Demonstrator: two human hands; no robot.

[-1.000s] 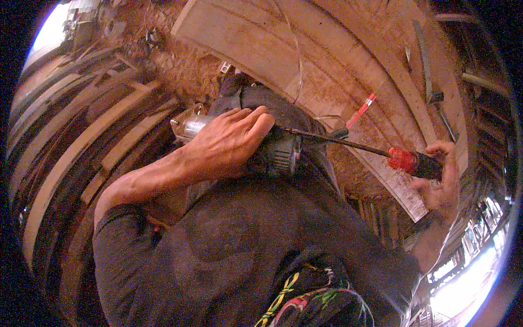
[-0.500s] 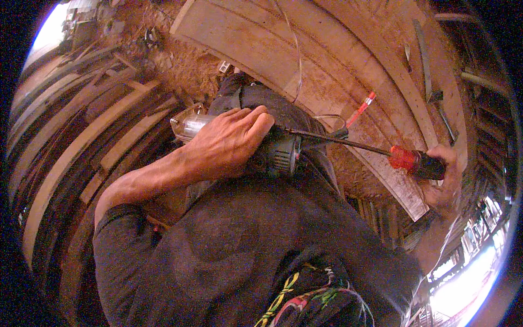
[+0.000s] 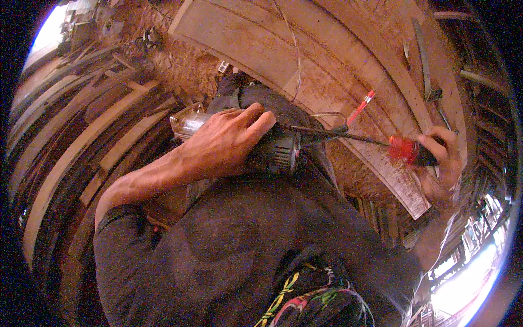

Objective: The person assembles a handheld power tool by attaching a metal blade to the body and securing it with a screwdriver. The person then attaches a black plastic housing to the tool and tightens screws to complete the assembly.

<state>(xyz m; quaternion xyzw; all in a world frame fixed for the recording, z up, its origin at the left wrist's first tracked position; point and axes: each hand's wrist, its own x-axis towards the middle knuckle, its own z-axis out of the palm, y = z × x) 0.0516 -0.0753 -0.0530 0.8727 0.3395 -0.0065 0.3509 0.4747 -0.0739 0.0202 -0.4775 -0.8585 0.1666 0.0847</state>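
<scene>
My left hand is wrapped over a grey handheld power tool, lying across my lap. The tool looks like a trim router, with a clear cover at its left end. My right hand grips a long screwdriver by its red and black handle, slightly smeared by motion. The screwdriver's shaft runs left across the tool to beside my left fingers. Whether its tip sits in a screw I cannot make out. A red stick with a pale band shows just beyond the shaft.
Wide wooden boards, dusted with sawdust, stretch ahead and to the right, with a thin cord across them. Several curved-looking timber lengths are stacked at the left. A long metal bar lies at the far right.
My right hand has shifted slightly up and left, its fingers changing position round the screwdriver handle. The handle has moved a little with it. My left hand and the power tool stay nearly still.
</scene>
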